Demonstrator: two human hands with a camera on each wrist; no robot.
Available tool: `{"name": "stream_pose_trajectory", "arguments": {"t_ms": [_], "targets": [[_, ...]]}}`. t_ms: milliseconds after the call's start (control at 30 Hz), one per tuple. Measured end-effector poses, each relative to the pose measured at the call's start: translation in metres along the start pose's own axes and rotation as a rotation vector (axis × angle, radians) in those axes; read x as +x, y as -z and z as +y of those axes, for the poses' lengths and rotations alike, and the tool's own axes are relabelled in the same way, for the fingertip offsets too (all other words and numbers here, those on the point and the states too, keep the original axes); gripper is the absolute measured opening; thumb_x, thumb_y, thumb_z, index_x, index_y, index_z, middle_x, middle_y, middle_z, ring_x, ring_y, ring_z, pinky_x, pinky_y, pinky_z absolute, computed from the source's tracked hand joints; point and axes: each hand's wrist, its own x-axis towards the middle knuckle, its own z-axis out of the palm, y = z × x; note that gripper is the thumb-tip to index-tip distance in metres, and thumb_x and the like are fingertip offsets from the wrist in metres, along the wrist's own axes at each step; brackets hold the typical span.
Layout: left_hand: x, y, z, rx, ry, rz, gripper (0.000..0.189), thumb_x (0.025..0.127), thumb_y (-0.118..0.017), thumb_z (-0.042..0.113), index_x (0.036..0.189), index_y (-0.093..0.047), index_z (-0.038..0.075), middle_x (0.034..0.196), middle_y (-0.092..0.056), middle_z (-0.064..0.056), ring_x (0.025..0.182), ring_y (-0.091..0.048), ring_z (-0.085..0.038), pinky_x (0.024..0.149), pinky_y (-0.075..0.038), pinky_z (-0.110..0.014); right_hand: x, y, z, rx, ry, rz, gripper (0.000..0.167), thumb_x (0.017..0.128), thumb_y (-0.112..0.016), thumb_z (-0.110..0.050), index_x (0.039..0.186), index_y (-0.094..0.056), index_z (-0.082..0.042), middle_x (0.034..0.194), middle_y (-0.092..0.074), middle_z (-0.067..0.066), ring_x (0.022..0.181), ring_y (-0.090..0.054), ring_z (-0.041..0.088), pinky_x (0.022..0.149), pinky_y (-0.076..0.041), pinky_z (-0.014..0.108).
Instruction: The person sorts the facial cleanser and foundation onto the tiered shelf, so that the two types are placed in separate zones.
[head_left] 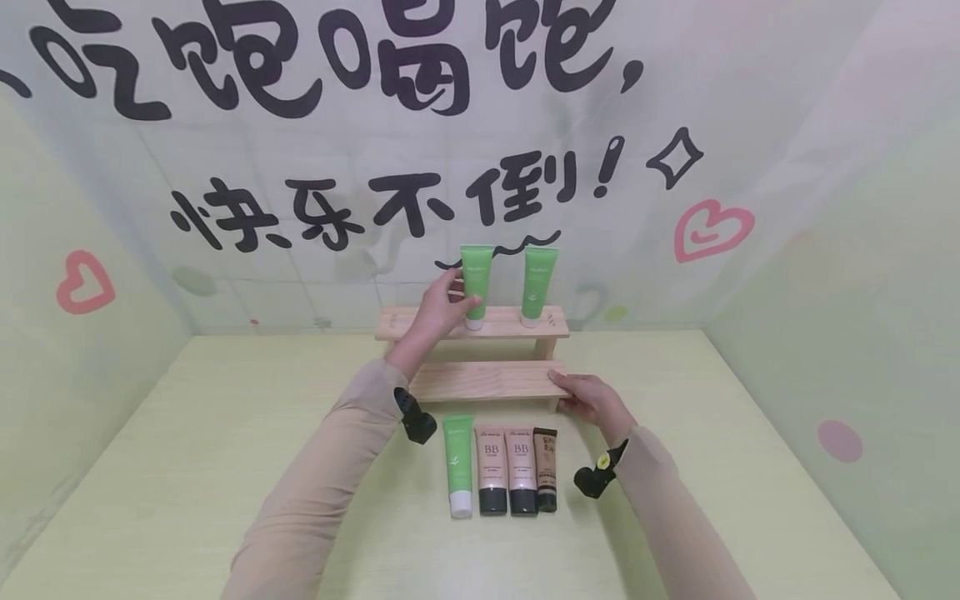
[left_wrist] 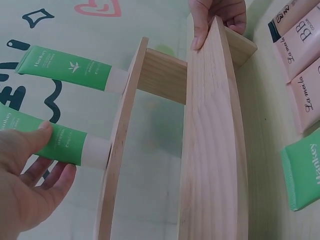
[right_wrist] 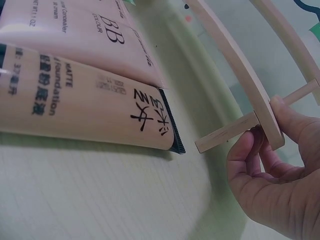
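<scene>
My left hand (head_left: 446, 303) pinches a green tube (head_left: 477, 279) between thumb and fingers. It stands upright, white cap down, on the upper step of a wooden two-step rack (head_left: 487, 381). To its right on the same step stands a second green tube (head_left: 539, 283), apart from the hand. With thumb on top and fingers curled beneath, my right hand (right_wrist: 275, 175) grips the right end of the lower step. In the left wrist view the held tube's white cap (left_wrist: 96, 151) meets the upper board's surface.
In front of the rack lie a third green tube (head_left: 458, 462), two pink BB cream tubes (head_left: 492, 467) (head_left: 522, 467) and a brown foundation tube (head_left: 547, 467), side by side on the pale table (head_left: 300, 533). A printed wall cloth (head_left: 337, 150) rises right behind the rack.
</scene>
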Motion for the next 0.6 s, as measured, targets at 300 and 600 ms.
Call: {"name": "stream_pose_trajectory", "arguments": {"t_ms": [300, 600], "targets": [[-0.0003, 0.0002, -0.0056, 0.027, -0.063, -0.005, 0.052, 0.087, -0.061, 0.019, 0.133, -0.039, 0.011, 0.125, -0.052, -0.013, 0.114, -0.052, -0.028, 0.1, -0.044, -0.039, 0.0015, -0.0003, -0.0027, -0.009, 0.0, -0.005, 0.06, 0.091, -0.055, -0.029, 0.133, -0.037, 0.008, 0.076, -0.057, -0.003, 0.066, -0.05, 0.005, 0.057, -0.044, 0.013], [-0.0033, 0.0004, -0.0092, 0.071, -0.037, -0.031, 0.051, 0.087, -0.06, 0.021, 0.132, -0.04, 0.009, 0.129, -0.051, -0.011, 0.117, -0.051, -0.026, 0.101, -0.043, -0.037, 0.001, -0.0021, 0.0001, 0.018, -0.007, -0.001, 0.056, 0.091, -0.055, -0.028, 0.131, -0.039, 0.008, 0.074, -0.057, -0.004, 0.065, -0.05, 0.004, 0.056, -0.044, 0.013]]}}
